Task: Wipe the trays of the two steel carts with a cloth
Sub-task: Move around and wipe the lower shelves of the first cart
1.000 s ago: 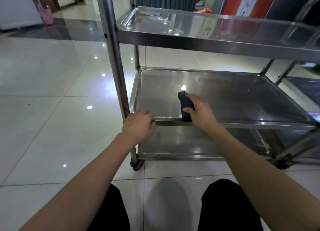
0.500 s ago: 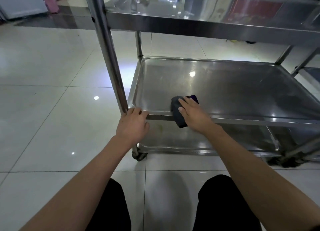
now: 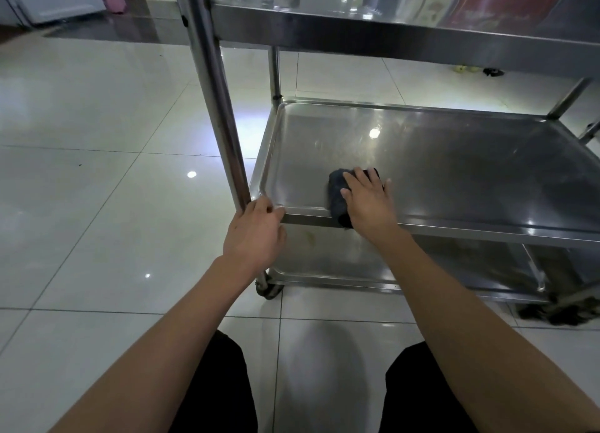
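Cloth: one, dark, long axis running near-to-far across the middle tray rim.
Right hand: fingers flat, pressing the cloth.
Left hand: fingers curled round the cart post.
Trays: three visible.

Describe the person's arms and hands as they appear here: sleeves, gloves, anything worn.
Both forearms are bare to the bottom edge of the picture, with no sleeves in view. The left hand and the right hand wear no gloves, and no rings, watch or bracelet show on the fingers or wrists. Dark black clothing covers the knees below the arms.
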Action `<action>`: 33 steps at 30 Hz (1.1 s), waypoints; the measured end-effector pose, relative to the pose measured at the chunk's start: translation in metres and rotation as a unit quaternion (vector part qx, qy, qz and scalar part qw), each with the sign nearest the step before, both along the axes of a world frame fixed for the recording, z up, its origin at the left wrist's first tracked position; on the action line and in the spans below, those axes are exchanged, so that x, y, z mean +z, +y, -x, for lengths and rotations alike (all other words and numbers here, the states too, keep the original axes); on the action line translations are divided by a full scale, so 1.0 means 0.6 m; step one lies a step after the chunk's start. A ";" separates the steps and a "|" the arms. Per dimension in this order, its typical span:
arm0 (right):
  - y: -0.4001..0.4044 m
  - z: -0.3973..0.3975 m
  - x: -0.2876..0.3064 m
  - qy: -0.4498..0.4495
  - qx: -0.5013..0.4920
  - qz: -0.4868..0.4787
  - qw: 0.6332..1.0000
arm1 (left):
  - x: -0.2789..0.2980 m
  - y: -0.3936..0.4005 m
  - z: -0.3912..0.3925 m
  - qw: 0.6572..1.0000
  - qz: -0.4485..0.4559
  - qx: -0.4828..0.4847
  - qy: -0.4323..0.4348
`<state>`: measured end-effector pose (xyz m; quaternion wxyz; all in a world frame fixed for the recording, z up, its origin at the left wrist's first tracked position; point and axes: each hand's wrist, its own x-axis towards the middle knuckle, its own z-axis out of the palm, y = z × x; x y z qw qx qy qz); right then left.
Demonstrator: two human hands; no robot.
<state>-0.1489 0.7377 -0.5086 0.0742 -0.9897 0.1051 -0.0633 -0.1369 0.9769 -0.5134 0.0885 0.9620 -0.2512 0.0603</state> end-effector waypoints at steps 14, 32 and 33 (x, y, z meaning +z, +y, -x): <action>0.005 -0.006 -0.023 0.063 0.056 -0.072 0.994 | -0.002 0.004 -0.002 1.000 0.021 -0.001 -0.016; 0.150 -0.148 -0.029 0.089 0.152 -0.096 0.980 | -0.012 0.027 0.015 0.998 0.063 0.027 -0.009; 0.144 -0.143 -0.030 0.086 0.157 -0.098 0.979 | -0.013 0.026 0.017 0.998 0.059 0.025 -0.013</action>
